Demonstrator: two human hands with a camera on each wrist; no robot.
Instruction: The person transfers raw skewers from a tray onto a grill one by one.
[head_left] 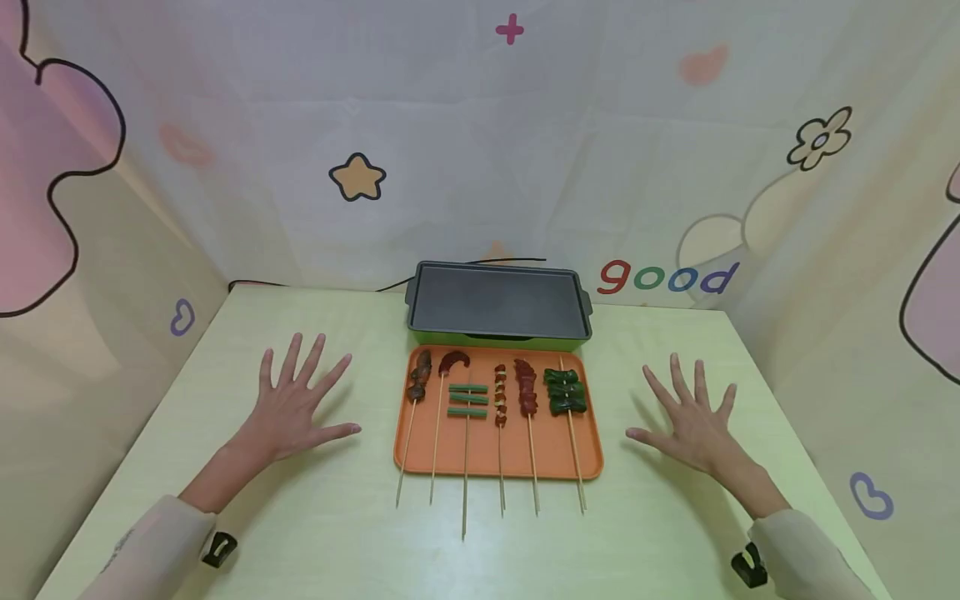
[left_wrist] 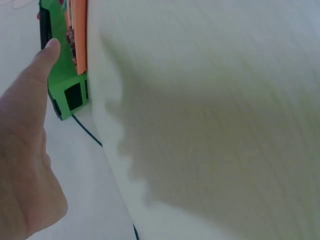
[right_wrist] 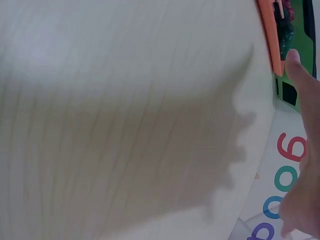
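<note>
My left hand hovers over the table left of the orange tray, fingers spread and straight, holding nothing. To the tray's right, my right hand is spread the same way, also above the table. Several skewers lie side by side on the tray, their sticks reaching past its front edge. From the left: a brown meat skewer, a dark red curled piece, green stalks, small red-and-pale pieces, red meat, and dark green folded leaves.
Right behind the tray stands a green electric griddle with a flat dark plate. A black cord runs along the table's back edge. Printed curtains enclose the back and sides of the pale table.
</note>
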